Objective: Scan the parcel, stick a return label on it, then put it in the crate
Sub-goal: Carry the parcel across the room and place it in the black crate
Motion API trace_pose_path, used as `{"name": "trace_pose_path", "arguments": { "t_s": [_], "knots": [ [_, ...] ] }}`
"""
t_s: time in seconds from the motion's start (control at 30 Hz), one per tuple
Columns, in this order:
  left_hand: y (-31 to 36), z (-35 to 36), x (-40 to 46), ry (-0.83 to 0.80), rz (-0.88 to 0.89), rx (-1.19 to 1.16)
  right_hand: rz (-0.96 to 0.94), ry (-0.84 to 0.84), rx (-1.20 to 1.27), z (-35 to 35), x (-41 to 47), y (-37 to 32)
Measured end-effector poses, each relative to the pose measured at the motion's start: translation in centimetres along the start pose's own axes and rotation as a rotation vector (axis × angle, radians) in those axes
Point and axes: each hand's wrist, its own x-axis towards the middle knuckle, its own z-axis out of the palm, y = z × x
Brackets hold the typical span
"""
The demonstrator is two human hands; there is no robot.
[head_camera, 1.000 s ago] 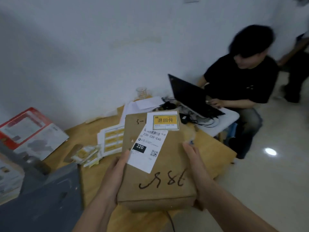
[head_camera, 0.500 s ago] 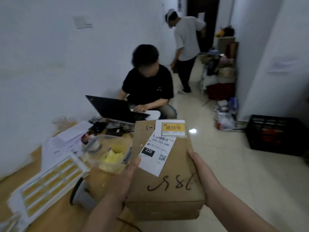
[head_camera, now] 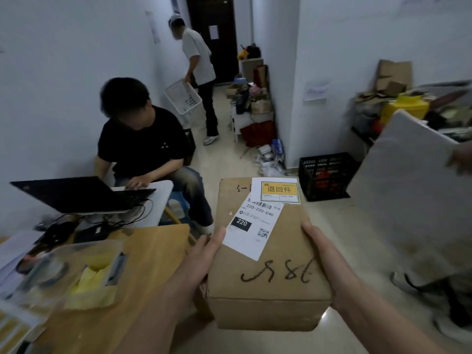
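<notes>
The parcel is a brown cardboard box with dark handwriting, held in the air between both hands. My left hand grips its left side and my right hand grips its right side. On its top sit a white shipping label with a barcode and a yellow return label at the far end. A black plastic crate stands on the floor ahead, to the right, against the white wall.
The wooden table lies to my left with a clear box of yellow slips. A seated person types on a laptop. Another person carries a white basket down the corridor. Someone's hand holds a grey board at the right.
The view has swung to the right, away from the table toward the corridor floor. The parcel stays held in both hands and the black crate has come nearer to the centre.
</notes>
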Motion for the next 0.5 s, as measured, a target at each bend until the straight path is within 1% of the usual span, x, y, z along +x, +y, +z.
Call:
{"name": "trace_pose_path", "arguments": {
  "t_s": [0.17, 0.3, 0.37, 0.5],
  "knots": [
    [2.0, 5.3, 2.8, -0.064, -0.026, 0.018, -0.033, 0.074, 0.018, -4.6, 0.6, -2.6],
    [3.4, 9.2, 4.6, -0.075, -0.007, 0.018, -0.036, 0.114, 0.006, -8.2, 1.2, -5.0],
    [4.1, 11.1, 5.4, -0.083, -0.001, 0.006, -0.038, 0.115, 0.006, -9.8, 1.6, -5.9],
    [4.2, 13.9, 7.1, -0.145, -0.045, -0.055, -0.026, 0.116, -0.008, -12.8, 2.7, -7.5]
  ]
}}
